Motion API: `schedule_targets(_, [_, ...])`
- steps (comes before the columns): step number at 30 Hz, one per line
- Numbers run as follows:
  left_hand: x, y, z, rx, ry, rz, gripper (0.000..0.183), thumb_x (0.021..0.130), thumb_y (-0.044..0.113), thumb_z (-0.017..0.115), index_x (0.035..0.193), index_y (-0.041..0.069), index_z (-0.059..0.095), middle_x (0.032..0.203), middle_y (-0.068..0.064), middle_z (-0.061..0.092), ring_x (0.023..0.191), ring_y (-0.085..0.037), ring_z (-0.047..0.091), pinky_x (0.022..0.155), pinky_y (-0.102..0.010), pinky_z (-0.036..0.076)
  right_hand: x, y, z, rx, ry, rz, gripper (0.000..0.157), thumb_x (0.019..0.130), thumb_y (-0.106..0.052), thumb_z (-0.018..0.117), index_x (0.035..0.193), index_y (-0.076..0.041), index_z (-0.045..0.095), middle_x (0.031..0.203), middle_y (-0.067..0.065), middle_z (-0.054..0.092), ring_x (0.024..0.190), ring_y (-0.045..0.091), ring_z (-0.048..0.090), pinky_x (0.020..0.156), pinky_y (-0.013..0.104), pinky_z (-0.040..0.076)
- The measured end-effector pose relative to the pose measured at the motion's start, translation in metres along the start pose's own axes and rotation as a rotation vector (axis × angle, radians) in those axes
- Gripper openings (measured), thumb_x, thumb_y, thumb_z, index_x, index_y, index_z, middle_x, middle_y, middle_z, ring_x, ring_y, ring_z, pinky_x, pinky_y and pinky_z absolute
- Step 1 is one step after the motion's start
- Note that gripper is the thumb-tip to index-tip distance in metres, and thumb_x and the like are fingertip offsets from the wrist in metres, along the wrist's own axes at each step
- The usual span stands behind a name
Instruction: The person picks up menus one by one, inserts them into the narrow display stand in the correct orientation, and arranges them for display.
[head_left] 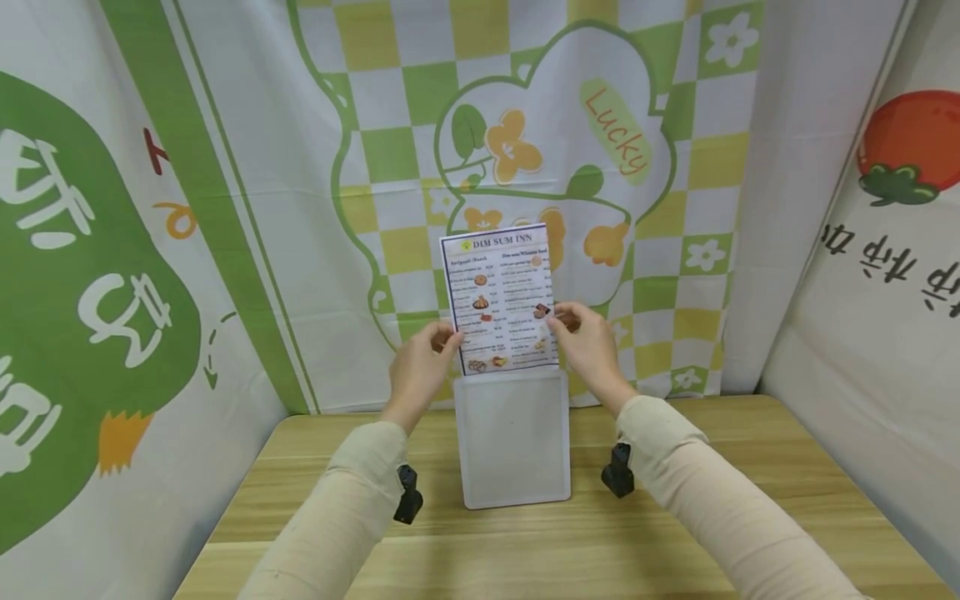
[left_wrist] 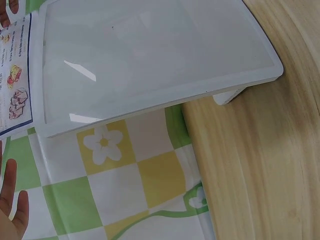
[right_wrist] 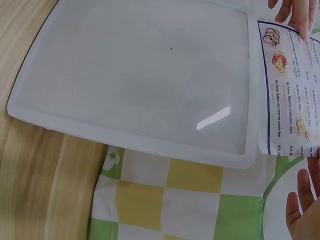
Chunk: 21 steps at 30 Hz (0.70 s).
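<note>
A printed menu sheet (head_left: 501, 296) headed "DIM SUM INN" is held upright between both hands. My left hand (head_left: 423, 367) pinches its left edge, and my right hand (head_left: 588, 346) pinches the right edge. Directly below the sheet stands a white-framed display stand (head_left: 513, 442) with a blank pale panel, leaning back slightly on the table. The bottom of the menu sits right at the stand's top edge. In the left wrist view a small support foot (left_wrist: 227, 95) shows behind the stand (left_wrist: 150, 55). The right wrist view shows the lower part of the menu (right_wrist: 290, 90) beside the stand's top rim.
The stand rests on a wooden table (head_left: 690, 517). Close behind hangs a green, yellow and white checkered cloth (head_left: 405, 125), with printed cloths (head_left: 67, 292) at both sides. A black wrist camera (head_left: 407, 496) is strapped at each sleeve.
</note>
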<state>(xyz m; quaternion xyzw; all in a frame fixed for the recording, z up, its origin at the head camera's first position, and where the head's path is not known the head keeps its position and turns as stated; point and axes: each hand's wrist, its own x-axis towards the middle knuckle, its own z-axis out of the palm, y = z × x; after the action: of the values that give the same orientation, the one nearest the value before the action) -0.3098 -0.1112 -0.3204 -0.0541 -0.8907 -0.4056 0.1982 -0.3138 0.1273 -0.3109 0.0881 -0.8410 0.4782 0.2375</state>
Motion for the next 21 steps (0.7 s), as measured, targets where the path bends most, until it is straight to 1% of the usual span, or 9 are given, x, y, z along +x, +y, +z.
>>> schedule_targets(5, [-0.002,-0.002,0.002,-0.011,0.001,-0.007,0.025,0.098,0.037,0.061,0.107,0.015,0.069,0.093,-0.001,0.07,0.079,-0.019,0.061,0.07,-0.035,0.045,-0.001,0.002,0.001,-0.006,-0.005,0.0,0.023,0.097,-0.015,0.065,0.116,-0.001,0.067,0.101,0.014,0.07,0.093,0.027,0.061,0.075,0.035,0.047])
schedule_targets(13, [-0.008,-0.008,0.007,-0.01,-0.017,-0.024,0.025,0.099,0.038,0.06,0.106,0.016,0.069,0.096,0.001,0.071,0.085,-0.019,0.061,0.072,-0.035,0.045,-0.005,0.009,0.003,-0.02,-0.027,0.01,0.024,0.097,-0.014,0.065,0.116,0.0,0.066,0.1,0.014,0.07,0.09,0.026,0.061,0.076,0.036,0.049])
schedule_targets(21, [-0.014,-0.014,0.012,-0.013,-0.029,-0.024,0.024,0.098,0.036,0.062,0.105,0.014,0.07,0.093,0.001,0.07,0.082,-0.018,0.061,0.069,-0.034,0.045,-0.014,0.019,0.006,-0.006,-0.047,0.022,0.024,0.096,-0.013,0.066,0.116,0.0,0.066,0.099,0.014,0.07,0.088,0.025,0.061,0.074,0.033,0.05])
